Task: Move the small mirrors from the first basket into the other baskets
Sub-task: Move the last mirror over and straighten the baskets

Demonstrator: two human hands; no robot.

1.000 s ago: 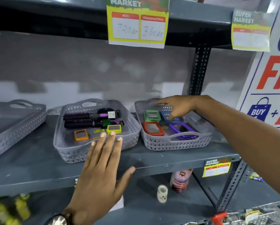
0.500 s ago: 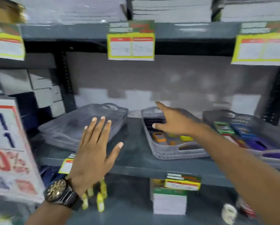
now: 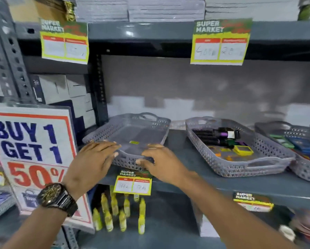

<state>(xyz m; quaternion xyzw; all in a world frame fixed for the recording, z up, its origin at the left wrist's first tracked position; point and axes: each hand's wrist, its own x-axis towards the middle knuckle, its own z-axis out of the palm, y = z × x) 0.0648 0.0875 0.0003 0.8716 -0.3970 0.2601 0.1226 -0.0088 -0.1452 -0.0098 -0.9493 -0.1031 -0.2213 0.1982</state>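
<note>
Three grey perforated baskets stand on the grey shelf. The left basket (image 3: 161,123) holds only a small yellow sticker. My left hand (image 3: 95,159) lies over its near-left rim, thumb below and fingers above. My right hand (image 3: 161,160) closes on its near handle. The middle basket (image 3: 240,169) holds black hair brushes (image 3: 215,135), a yellow-framed mirror (image 3: 243,150) and a small orange-framed mirror (image 3: 218,155). The right basket (image 3: 305,173), cut off by the frame edge, holds green, blue and purple framed mirrors (image 3: 281,141).
A "BUY 1 GET 1" sign (image 3: 30,141) stands close on the left. A black upright (image 3: 98,87) rises behind the left basket. A price tag (image 3: 132,184) hangs on the shelf edge under my hands. Several yellow bottles (image 3: 114,212) stand on the shelf below.
The view has swung left. My right hand left the right basket, passed the middle one and reached the left basket. My left hand came down from mid-air onto the same rim.
</note>
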